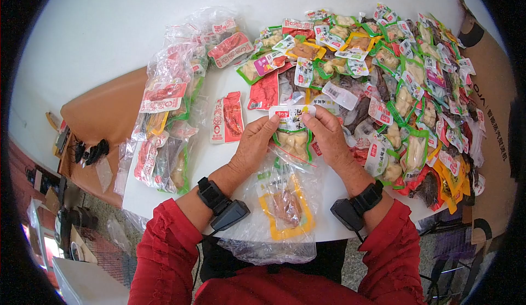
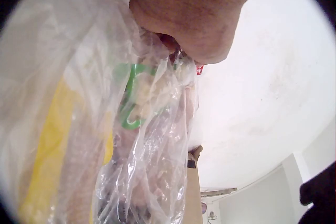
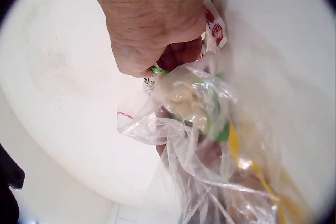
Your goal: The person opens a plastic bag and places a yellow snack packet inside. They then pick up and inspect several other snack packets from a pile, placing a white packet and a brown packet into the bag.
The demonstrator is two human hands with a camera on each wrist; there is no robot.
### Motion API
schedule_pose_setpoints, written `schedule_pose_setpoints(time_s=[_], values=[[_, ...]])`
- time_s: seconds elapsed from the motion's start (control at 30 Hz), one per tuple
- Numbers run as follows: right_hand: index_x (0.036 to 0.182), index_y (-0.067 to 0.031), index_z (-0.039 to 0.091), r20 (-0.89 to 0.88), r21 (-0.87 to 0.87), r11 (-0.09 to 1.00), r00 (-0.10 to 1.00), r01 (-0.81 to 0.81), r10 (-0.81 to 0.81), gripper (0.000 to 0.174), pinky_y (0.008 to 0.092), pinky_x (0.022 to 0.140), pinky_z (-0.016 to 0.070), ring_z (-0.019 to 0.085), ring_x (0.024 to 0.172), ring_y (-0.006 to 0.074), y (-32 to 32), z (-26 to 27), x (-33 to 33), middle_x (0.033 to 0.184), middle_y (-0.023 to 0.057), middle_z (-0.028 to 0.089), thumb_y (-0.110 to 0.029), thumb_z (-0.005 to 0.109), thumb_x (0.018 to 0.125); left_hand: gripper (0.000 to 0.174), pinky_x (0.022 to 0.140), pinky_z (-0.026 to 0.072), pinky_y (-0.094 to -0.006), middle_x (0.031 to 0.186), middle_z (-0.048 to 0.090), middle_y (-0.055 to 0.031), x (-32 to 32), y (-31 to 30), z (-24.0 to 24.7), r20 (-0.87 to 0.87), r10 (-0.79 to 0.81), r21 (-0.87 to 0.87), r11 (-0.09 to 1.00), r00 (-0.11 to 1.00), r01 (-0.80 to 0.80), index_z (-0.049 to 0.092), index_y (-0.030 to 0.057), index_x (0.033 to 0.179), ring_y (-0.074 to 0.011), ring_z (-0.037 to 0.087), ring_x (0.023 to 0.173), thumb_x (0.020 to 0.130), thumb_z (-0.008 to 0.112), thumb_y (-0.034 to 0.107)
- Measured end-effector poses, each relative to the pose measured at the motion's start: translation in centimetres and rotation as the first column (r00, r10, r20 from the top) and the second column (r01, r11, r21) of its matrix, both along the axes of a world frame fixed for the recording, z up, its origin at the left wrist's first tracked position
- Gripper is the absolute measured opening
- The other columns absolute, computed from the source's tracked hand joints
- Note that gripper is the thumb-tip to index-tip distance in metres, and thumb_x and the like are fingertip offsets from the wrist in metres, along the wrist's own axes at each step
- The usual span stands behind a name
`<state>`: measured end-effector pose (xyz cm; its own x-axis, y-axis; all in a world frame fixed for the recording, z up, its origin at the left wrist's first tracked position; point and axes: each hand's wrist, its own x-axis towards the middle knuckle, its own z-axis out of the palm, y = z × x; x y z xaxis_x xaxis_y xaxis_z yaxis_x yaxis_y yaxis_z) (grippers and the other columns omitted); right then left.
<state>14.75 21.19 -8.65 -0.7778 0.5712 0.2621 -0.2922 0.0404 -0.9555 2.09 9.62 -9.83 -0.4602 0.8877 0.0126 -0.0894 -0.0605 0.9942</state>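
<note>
Both hands are at the middle of the white table in the head view. Left hand and right hand each pinch a top corner of a green-edged snack packet with pale lumps inside, thumbs on its white printed header. Its lower part is at the mouth of a clear plastic bag, whose red-striped edge crosses it. Further down inside the bag lies a yellow-edged packet with brown food. From the right wrist, the bag film overlaps the pale lumps below the fingers; much of the grip is hidden.
A big heap of assorted snack packets covers the table's right side. Filled clear bags stand along the left, with a single red packet nearer the hands. Cardboard borders the right side; a brown panel lies left.
</note>
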Motion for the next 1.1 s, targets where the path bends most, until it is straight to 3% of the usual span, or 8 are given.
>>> schedule_pose_setpoints(time_s=[0.47,0.57,0.63,0.67,0.77,0.87,0.93,1.1], values=[[0.097,-0.0005,0.055,0.025,0.008,1.0,0.999,0.022,-0.022,0.019,0.0199,0.064,0.0426,0.051,0.074,0.0049,0.12,-0.14,0.01,0.083,0.0,0.057,-0.015,0.049,0.086,0.029,0.062,0.045,-0.0204,0.081,0.061,-0.0018,0.12,-0.03,0.27,0.043,-0.019,0.027,0.999,0.999,0.017,0.059,0.004,0.091,-0.0064,0.055,0.069,0.09,0.044,0.029],[0.098,-0.0003,0.055,0.061,0.014,1.0,0.998,0.007,-0.008,0.021,0.0213,0.074,0.0405,0.05,0.083,0.0053,0.18,-0.05,0.19,0.088,0.0004,0.057,-0.017,0.047,0.087,0.024,0.062,0.0441,-0.0209,0.079,0.059,-0.0016,-0.11,-0.03,-0.15,0.031,-0.004,0.021,1.0,1.0,0.003,0.058,0.004,0.087,-0.0068,0.054,0.069,0.089,0.045,0.025],[0.097,-0.0006,0.055,0.092,0.058,0.998,0.995,0.019,-0.024,0.021,0.0212,0.074,0.0404,0.05,0.082,0.0053,0.27,-0.09,0.2,0.088,0.0004,0.057,-0.017,0.047,0.087,0.031,0.049,0.0325,-0.0198,0.063,0.046,0.0038,-0.14,-0.04,-0.28,-0.04,0.012,0.022,1.0,0.999,-0.011,0.058,0.0027,0.086,-0.0048,0.039,0.055,0.088,0.041,0.029],[0.097,-0.0006,0.055,0.092,0.058,0.998,0.995,0.019,-0.024,0.021,0.0212,0.074,0.0404,0.05,0.082,0.0053,0.28,-0.17,0.12,0.088,0.0004,0.057,-0.017,0.047,0.087,0.031,0.049,0.0325,-0.0198,0.063,0.046,0.0038,-0.17,-0.01,-0.35,-0.039,0.012,0.021,1.0,0.999,-0.011,0.058,0.0027,0.086,-0.0048,0.039,0.055,0.088,0.041,0.029],[0.094,-0.0003,0.056,0.036,0.055,0.997,0.998,0.046,-0.048,0.019,0.0196,0.061,0.0411,0.049,0.071,0.0042,0.28,-0.36,-0.07,0.081,-0.0004,0.056,-0.015,0.048,0.086,0.03,0.05,0.0336,-0.021,0.063,0.046,0.0023,-0.26,0.03,-0.46,-0.031,0.011,0.033,0.999,0.999,-0.01,0.056,0.0019,0.085,-0.0063,0.04,0.055,0.087,0.039,0.027],[0.094,0.0001,0.056,0.029,0.055,0.997,0.998,0.047,-0.049,0.019,0.0199,0.062,0.0413,0.049,0.072,0.0049,0.26,-0.28,0.02,0.081,-0.0002,0.056,-0.015,0.048,0.086,0.031,0.05,0.0339,-0.0207,0.063,0.046,0.0017,-0.26,-0.07,-0.37,-0.083,0.015,0.038,0.999,0.996,-0.012,0.056,0.0014,0.086,-0.0065,0.04,0.055,0.087,0.038,0.027],[0.098,-0.0006,0.055,0.077,0.051,0.999,0.997,0.019,-0.023,0.022,0.0209,0.073,0.0405,0.049,0.081,0.005,0.34,-0.21,0.19,0.088,-0.0002,0.056,-0.018,0.047,0.087,0.032,0.05,0.0344,-0.0208,0.063,0.046,0.0014,-0.2,-0.13,-0.22,-0.089,0.013,0.025,1.0,0.996,-0.01,0.056,0.0015,0.086,-0.0068,0.04,0.055,0.087,0.039,0.028],[0.099,-0.0007,0.055,0.046,0.054,0.999,0.999,0.0,-0.002,0.021,0.0206,0.072,0.0404,0.049,0.08,0.0043,0.62,-0.76,-0.04,0.088,0.0001,0.056,-0.017,0.047,0.088,0.033,0.051,0.0347,-0.0206,0.063,0.046,0.0015,-0.1,-0.33,0.23,-0.13,0.022,-0.012,1.0,0.991,-0.024,0.057,0.0021,0.087,-0.007,0.04,0.056,0.086,0.039,0.031]])
